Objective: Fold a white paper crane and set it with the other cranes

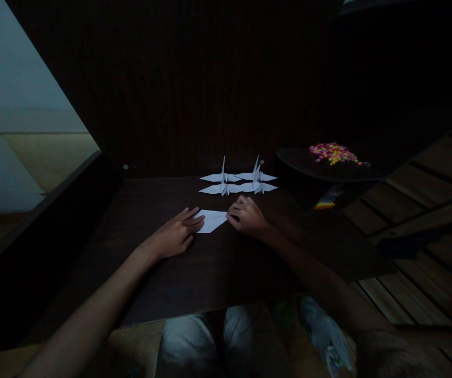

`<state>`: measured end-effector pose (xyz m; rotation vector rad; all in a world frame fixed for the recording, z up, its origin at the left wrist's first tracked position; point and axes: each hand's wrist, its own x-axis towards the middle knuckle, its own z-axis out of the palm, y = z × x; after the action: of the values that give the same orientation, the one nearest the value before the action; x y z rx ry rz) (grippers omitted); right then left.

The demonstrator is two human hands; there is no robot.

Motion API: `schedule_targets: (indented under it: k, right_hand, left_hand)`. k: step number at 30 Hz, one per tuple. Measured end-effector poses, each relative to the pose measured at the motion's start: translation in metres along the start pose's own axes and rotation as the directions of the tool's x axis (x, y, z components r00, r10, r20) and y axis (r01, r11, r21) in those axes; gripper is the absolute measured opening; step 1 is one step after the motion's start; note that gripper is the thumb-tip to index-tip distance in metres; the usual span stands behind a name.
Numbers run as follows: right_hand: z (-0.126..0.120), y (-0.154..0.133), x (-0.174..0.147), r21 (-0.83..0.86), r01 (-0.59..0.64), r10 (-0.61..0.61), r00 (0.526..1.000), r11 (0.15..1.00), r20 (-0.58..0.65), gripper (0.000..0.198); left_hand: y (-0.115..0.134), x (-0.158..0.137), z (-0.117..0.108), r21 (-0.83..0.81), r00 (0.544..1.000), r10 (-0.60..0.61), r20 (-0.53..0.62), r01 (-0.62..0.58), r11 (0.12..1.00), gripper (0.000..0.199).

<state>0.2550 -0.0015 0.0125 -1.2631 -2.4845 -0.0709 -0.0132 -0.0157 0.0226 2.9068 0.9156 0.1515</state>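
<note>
A partly folded sheet of white paper (211, 221) lies flat on the dark wooden desk (194, 278). My left hand (176, 232) rests on its left end, fingers stretched out and pressing it down. At the paper's right corner, my right hand (246, 215) pinches the tip between thumb and fingers. Just beyond the paper stand several white origami cranes (224, 188), set close together in two rows with wings spread. Their necks and tails point up.
To the right, a curved dark shelf (294, 157) carries a pile of small colourful pieces (334, 153). A dark side panel (52, 220) borders the desk on the left, and a tall back panel (178, 94) rises behind the cranes. A plastic bag (326, 333) is below at right.
</note>
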Motion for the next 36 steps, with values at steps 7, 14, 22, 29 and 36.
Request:
schedule_targets:
  k: [7,14,22,29,36]
  right_hand:
    - [-0.005,0.014,-0.002,0.089,0.038,-0.042,0.998,0.995,0.042,0.017]
    - [-0.013,0.027,-0.004,0.077,0.002,-0.007,0.998,0.997,0.059,0.011]
    - [-0.015,0.025,-0.005,0.065,-0.041,0.041,0.999,0.997,-0.002,0.010]
    - [-0.011,-0.003,-0.001,0.273,0.059,-0.026,0.992,0.960,-0.120,0.018]
    - [-0.001,-0.015,-0.004,0.309,0.232,-0.254,0.967,0.922,0.034,0.030]
  left_hand:
    - [0.003,0.004,0.005,-0.040,0.996,-0.047,-0.073,0.044,0.998,0.043]
    - [0.009,0.008,0.005,-0.029,0.990,-0.096,-0.107,0.094,0.995,0.041]
    - [0.003,0.005,0.012,-0.055,0.987,-0.106,-0.124,0.100,0.993,0.042]
    - [0.013,0.009,0.015,-0.102,0.987,0.008,-0.163,-0.025,0.995,0.041]
    - [0.020,0.011,0.017,-0.157,0.976,0.060,-0.211,-0.094,0.983,0.035]
